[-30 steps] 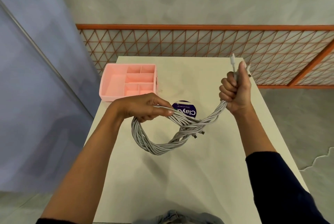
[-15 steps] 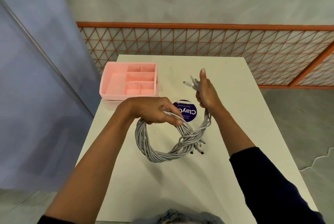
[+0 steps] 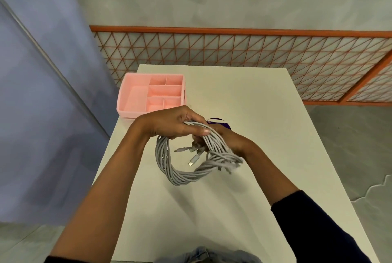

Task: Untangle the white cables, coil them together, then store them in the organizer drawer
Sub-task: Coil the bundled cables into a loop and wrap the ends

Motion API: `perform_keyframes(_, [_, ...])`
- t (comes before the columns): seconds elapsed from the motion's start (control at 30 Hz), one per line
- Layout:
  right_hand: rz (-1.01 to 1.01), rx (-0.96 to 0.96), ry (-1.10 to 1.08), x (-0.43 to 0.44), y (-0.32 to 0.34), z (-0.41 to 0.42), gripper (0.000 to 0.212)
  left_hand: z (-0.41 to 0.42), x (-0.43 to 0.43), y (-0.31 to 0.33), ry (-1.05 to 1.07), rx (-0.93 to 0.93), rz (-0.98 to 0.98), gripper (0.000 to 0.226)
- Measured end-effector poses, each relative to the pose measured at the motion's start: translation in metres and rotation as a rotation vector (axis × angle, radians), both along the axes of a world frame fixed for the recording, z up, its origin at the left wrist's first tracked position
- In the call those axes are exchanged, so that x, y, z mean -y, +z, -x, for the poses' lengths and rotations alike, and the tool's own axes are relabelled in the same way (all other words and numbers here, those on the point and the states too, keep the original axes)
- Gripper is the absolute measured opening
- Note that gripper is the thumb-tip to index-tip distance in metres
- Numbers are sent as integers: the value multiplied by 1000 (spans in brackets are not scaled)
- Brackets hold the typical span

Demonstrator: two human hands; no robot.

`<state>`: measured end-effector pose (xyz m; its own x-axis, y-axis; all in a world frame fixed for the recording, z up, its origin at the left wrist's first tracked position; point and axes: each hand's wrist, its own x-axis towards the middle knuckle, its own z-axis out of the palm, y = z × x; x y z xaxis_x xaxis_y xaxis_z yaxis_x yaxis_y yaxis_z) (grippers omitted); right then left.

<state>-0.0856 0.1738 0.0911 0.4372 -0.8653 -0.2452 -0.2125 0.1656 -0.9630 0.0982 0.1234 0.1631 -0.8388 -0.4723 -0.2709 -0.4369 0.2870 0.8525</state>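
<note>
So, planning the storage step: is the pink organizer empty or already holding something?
Empty: every visible compartment of the pink organizer shows bare floor; the cables are outside it.

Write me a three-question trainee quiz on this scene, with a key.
1. True or false: the cable coil lies inside the pink organizer.
2. The left hand grips the coil: A. at its top, from above; B. at its bottom; C. not at all.
3. Short answer: what do the organizer's visible compartments hold?

Key: 1 false; 2 A; 3 nothing.
</note>
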Motion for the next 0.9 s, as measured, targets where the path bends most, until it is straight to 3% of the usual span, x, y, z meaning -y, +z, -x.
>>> perform_keyframes(0.17, [-1,-4,16,-3,6,2,25,-6,3,1,63,1,-81,22])
perform_keyframes(0.33, [-397,389,-229,-1,8,1,43,4,-3,-3,29,37,-167,13])
perform_keyframes(0.43, [-363,213,-134,7,5,3,55,5,-6,-5,14,57,-163,13])
perform_keyframes(0.53, [-114,-319,-81,11,13,12,43,1,-5,-7,42,74,-129,12])
perform_keyframes(0.6, [35,-544,-145,12,18,26,40,-4,-3,-8,92,72,-105,17])
perform_keyframes(0.77, [156,-400,-592,12,20,53,48,-11,2,-12,209,104,-63,24])
perform_keyframes(0.9, [205,-278,-745,18,29,51,37,-3,1,-16,213,134,-56,23])
